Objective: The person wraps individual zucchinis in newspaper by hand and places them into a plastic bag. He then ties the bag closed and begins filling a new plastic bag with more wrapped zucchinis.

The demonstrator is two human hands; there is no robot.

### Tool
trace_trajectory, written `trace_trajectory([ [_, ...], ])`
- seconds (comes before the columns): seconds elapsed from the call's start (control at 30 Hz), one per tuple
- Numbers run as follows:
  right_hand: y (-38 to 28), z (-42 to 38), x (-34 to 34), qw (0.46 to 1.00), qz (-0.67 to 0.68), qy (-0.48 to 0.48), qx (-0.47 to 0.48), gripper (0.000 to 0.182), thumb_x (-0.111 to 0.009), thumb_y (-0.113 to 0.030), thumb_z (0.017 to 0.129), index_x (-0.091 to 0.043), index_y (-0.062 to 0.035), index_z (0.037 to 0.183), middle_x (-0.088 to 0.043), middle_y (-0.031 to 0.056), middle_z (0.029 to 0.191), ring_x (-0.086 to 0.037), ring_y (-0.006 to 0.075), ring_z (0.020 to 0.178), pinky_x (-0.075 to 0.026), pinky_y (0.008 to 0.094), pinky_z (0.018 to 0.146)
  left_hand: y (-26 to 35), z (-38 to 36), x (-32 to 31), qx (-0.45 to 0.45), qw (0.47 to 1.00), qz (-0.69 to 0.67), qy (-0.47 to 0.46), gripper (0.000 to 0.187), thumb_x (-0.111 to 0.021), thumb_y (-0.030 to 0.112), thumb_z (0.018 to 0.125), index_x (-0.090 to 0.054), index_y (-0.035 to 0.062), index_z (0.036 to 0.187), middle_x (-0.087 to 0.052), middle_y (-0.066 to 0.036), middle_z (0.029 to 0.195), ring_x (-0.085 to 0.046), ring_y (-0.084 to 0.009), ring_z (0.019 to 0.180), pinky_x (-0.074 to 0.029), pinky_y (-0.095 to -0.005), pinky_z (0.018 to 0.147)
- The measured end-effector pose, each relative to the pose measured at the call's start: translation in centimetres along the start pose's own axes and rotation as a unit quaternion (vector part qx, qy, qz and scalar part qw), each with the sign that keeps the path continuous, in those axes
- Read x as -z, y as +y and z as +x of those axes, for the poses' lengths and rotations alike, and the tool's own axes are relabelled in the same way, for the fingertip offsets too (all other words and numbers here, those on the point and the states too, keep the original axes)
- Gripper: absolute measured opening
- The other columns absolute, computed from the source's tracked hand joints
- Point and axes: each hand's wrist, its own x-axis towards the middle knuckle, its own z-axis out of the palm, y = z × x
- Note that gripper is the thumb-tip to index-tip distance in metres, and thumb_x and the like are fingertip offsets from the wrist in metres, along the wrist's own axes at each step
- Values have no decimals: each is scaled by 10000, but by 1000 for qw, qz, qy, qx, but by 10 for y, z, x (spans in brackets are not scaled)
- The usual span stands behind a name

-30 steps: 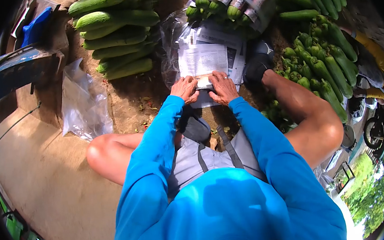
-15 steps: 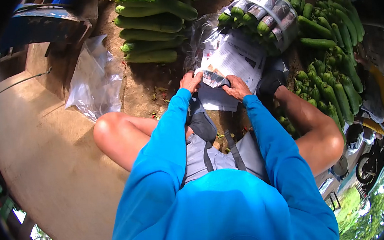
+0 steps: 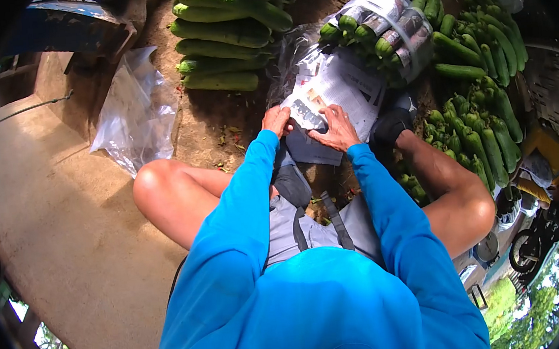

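A smartphone (image 3: 307, 115), held sideways with a glaring screen, is in front of me above the newspaper. My left hand (image 3: 277, 121) is closed on its left end. My right hand (image 3: 334, 128) curls at its right end, thumb at the lower edge and fingers over the upper corner. Underneath, printed newspaper sheets (image 3: 352, 90) lie on the ground between my feet. Just beyond them rests a bundle of long green vegetables (image 3: 380, 33), partly wrapped in newspaper and clear plastic.
Large green cucumbers (image 3: 222, 46) are stacked at the upper left. More long green vegetables (image 3: 478, 127) are piled on the right. A clear plastic bag (image 3: 135, 117) lies by a pale slab (image 3: 50, 214). A person in yellow (image 3: 550, 157) and a motorcycle (image 3: 525, 249) are at far right.
My right hand has opened somewhat and shifted its fingers up over the phone's right end. The phone has tilted, its screen looking brighter. My left hand stays nearly in place.
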Motion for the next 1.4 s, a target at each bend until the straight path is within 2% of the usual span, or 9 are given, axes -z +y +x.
trace_trajectory([
  [0.13, -25, 4, 0, 1000, -10, 6, 14, 801, -710, -640, 746, -540, -48, 1259, -406, 209, 1368, -468, 443, 1220, -431, 519, 1026, 0, 1, -5, 1, 1000, 13, 24, 395, -547, 402, 919, -664, 25, 929, -660, -82, 766, -600, -138, 601, -495, -314, 523],
  [0.27, -35, 2, -3, 999, 17, 28, 34, 602, -693, -482, 800, -571, -59, 1211, -561, 171, 1193, -581, 368, 1085, -497, 464, 911, -1, 7, -9, -57, 990, 114, 63, 450, -533, 434, 914, -678, 12, 857, -660, -112, 723, -617, -172, 587, -504, -341, 544],
  [0.57, -24, 8, 11, 998, 9, 44, 50, 176, -613, -241, 874, -676, -78, 891, -657, 146, 956, -653, 366, 833, -532, 457, 754, 24, -5, -17, 90, 979, 92, 158, 634, -436, 567, 930, -682, -17, 938, -679, -126, 743, -632, -215, 585, -514, -364, 515],
  [0.73, -18, 12, 12, 987, 32, 131, 91, 141, -629, -206, 868, -679, -75, 885, -654, 128, 961, -653, 342, 859, -529, 449, 771, 7, 2, -4, -51, 909, 279, 306, 677, -416, 615, 922, -698, -1, 928, -695, -129, 759, -675, -202, 725, -529, -364, 589],
  [0.8, -18, 11, 12, 982, 28, 152, 111, 139, -638, -205, 864, -682, -77, 895, -644, 117, 986, -644, 327, 907, -526, 442, 792, 10, 1, -5, -53, 918, 283, 274, 623, -462, 608, 911, -695, 31, 931, -680, -102, 756, -653, -177, 727, -524, -359, 607],
  [0.9, -25, 6, 10, 989, 27, 115, 94, 165, -654, -223, 852, -682, -79, 926, -628, 112, 1027, -632, 321, 946, -521, 440, 811, 31, -13, -20, 66, 997, -36, -9, 451, -557, 463, 887, -660, 24, 889, -645, -59, 746, -610, -125, 623, -525, -324, 549],
  [1.0, -26, -1, 4, 990, 37, 104, 88, 222, -679, -255, 833, -673, -78, 966, -618, 113, 1044, -627, 326, 950, -520, 442, 815, 6, 4, -22, -26, 999, 28, -35, 435, -546, 443, 890, -643, 20, 917, -655, -68, 788, -612, -136, 626, -524, -336, 547],
  [1.27, -14, -9, -7, 991, 34, 99, 79, 287, -691, -251, 841, -648, -51, 1042, -596, 131, 1058, -601, 332, 946, -500, 430, 818, 1, -2, -34, 46, 997, 66, -13, 378, -648, 351, 871, -593, 3, 1006, -594, -79, 801, -537, -139, 587, -390, -274, 458],
  [1.4, -8, -8, -12, 991, 61, 106, 58, 277, -690, -255, 824, -649, -55, 1012, -596, 139, 1038, -590, 347, 991, -496, 445, 858, -6, 3, -30, -10, 997, 78, -8, 344, -595, 332, 892, -624, -9, 926, -626, -84, 763, -596, -151, 595, -477, -295, 487],
])
